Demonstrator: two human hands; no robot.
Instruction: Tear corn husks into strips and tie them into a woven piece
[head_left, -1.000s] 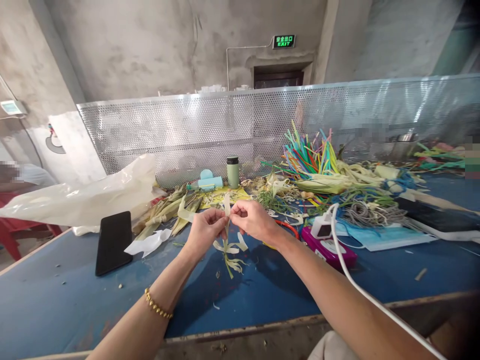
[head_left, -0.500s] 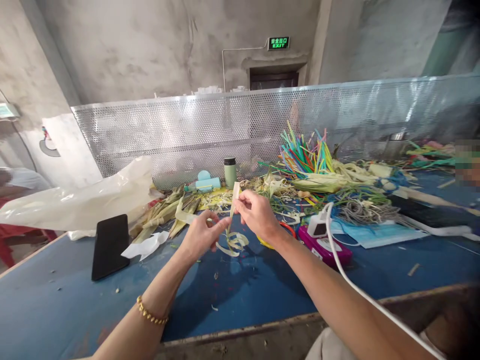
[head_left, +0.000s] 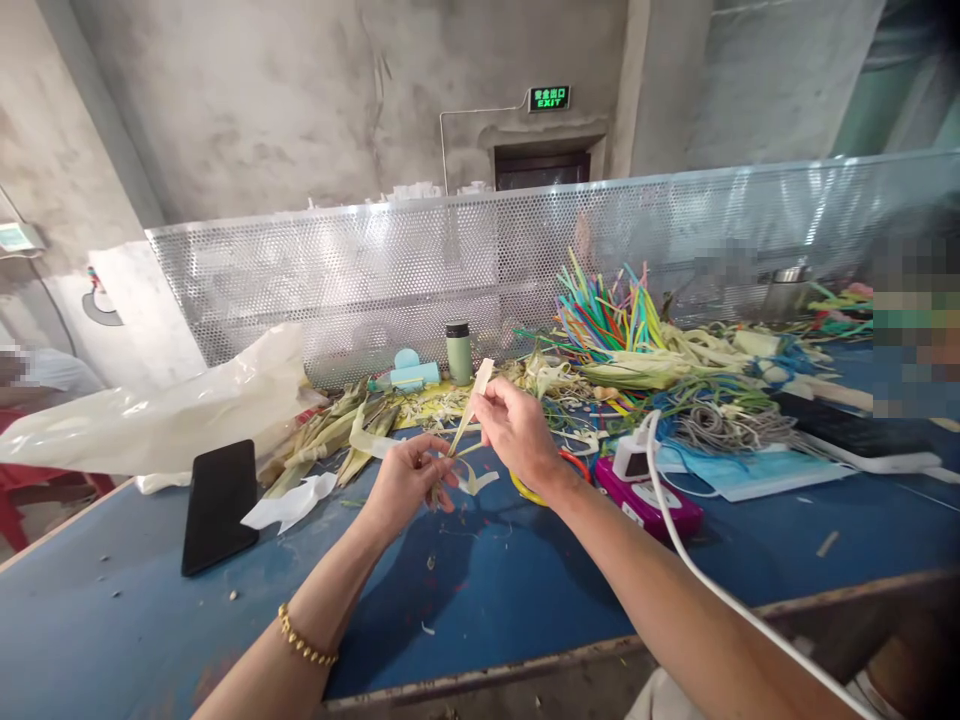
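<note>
Above the blue table, my right hand (head_left: pixel 519 428) pinches the upper part of a pale corn husk strip (head_left: pixel 471 408) between thumb and fingers. My left hand (head_left: pixel 415 477), with a gold bead bracelet (head_left: pixel 304 640) on its wrist, is closed on the strip's lower part. Another husk strip (head_left: pixel 369 436) trails out to the left of that hand, and a loose end (head_left: pixel 480 483) curls out on the right. What lies inside the left fingers is partly hidden.
A black phone (head_left: pixel 220 508) and white scrap (head_left: pixel 291 502) lie left. Husks (head_left: pixel 322 440), a green bottle (head_left: pixel 458 352) and colourful stems (head_left: pixel 611 312) line the back. At right are a purple box (head_left: pixel 664 508), a white cable (head_left: pixel 720 590), cords and a blue mask (head_left: pixel 757 475).
My left hand has moved in from beside the strip and closed on its lower part. The strip now leans further right, and its curled ends have shifted.
</note>
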